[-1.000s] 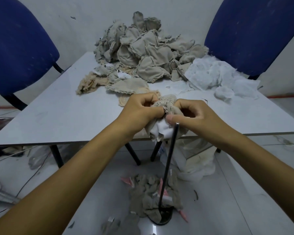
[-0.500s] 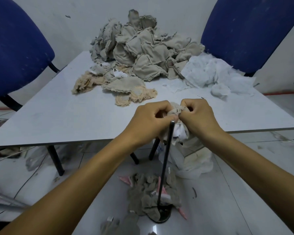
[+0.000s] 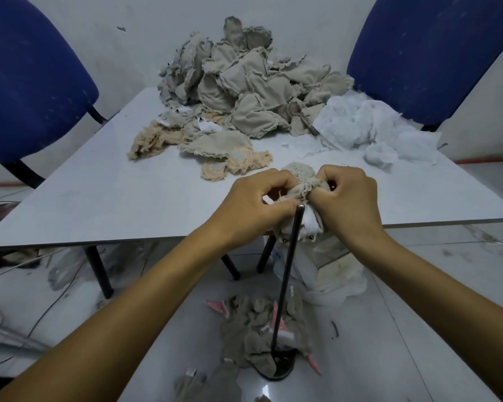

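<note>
left chair (image 3: pixel 32 82): blue, padded, at the far left against the wall
table (image 3: pixel 99 204): pale grey top, carrying all the cloth
peach scraps (image 3: pixel 154 140): frayed, on the table left of its middle
heap (image 3: pixel 244 91): grey-beige cut pieces piled at the far edge
left hand (image 3: pixel 253 207): fingers curled, pinching the left side of the fabric piece
fabric piece (image 3: pixel 301 177): small, beige, bunched between both hands over the table's near edge, a white part hanging below
rod (image 3: pixel 288 274): 1 thin black upright on a round base (image 3: pixel 282 364) on the floor, tip touching the fabric piece
floor pile (image 3: pixel 250 329): grey pieces with pink bits around the base
right hand (image 3: pixel 349 204): curled, gripping the right side
white stuffing (image 3: pixel 360 123): fluffy, right of the heap
right chair (image 3: pixel 424 53): blue, far right
</note>
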`<state>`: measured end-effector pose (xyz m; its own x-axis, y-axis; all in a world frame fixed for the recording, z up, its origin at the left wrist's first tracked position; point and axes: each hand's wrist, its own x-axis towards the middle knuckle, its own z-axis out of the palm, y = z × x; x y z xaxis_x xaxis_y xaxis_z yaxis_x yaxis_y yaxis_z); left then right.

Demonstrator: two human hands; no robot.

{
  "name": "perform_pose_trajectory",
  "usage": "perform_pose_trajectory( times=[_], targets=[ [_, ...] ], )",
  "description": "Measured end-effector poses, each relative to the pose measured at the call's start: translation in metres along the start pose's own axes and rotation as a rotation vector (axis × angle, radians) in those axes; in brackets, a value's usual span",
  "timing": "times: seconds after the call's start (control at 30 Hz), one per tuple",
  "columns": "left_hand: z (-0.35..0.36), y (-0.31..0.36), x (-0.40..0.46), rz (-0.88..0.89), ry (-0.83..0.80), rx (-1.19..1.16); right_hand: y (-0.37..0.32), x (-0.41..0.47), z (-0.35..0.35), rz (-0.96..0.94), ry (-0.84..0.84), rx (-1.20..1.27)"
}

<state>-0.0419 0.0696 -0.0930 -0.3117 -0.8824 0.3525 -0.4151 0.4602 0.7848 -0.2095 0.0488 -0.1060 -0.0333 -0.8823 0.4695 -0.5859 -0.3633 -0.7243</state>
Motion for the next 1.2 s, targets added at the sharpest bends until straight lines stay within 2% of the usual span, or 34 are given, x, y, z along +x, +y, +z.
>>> perform_pose_trajectory(
  times=[0.1,0.17,0.3,0.43,0.53,0.67,0.77,0.97,1.1,1.2],
  targets=[
    [-0.011,0.001,0.000,0.042,0.030,-0.033,-0.007,0.003,-0.012,-0.173,-0.104,0.128],
    [-0.018,0.004,-0.002,0.130,0.119,0.006,-0.012,0.001,-0.021,-0.347,-0.182,0.171],
    [-0.009,0.007,-0.013,0.478,0.282,0.228,-0.011,-0.012,-0.026,-0.785,-0.050,-0.013],
    [0.004,-0.008,-0.035,0.611,0.226,0.453,0.010,-0.027,-0.023,-0.950,-0.065,-0.171],
    [0.011,-0.022,-0.048,0.628,0.138,0.561,0.028,-0.048,-0.009,-0.919,-0.156,-0.232],
    [0.024,-0.030,-0.055,0.558,0.150,0.569,0.042,-0.058,0.002,-0.827,-0.193,-0.118],
    [0.035,-0.043,-0.066,0.479,0.085,0.594,0.055,-0.072,0.013,-0.774,-0.249,-0.001],
    [0.043,-0.058,-0.072,0.378,0.013,0.543,0.073,-0.084,0.025,-0.647,-0.276,0.074],
    [0.038,-0.059,-0.073,0.236,-0.133,0.394,0.067,-0.087,0.020,-0.582,-0.334,0.160],
    [0.022,-0.050,-0.065,0.267,-0.206,0.356,0.056,-0.081,0.004,-0.553,-0.402,0.191]
  ],
)
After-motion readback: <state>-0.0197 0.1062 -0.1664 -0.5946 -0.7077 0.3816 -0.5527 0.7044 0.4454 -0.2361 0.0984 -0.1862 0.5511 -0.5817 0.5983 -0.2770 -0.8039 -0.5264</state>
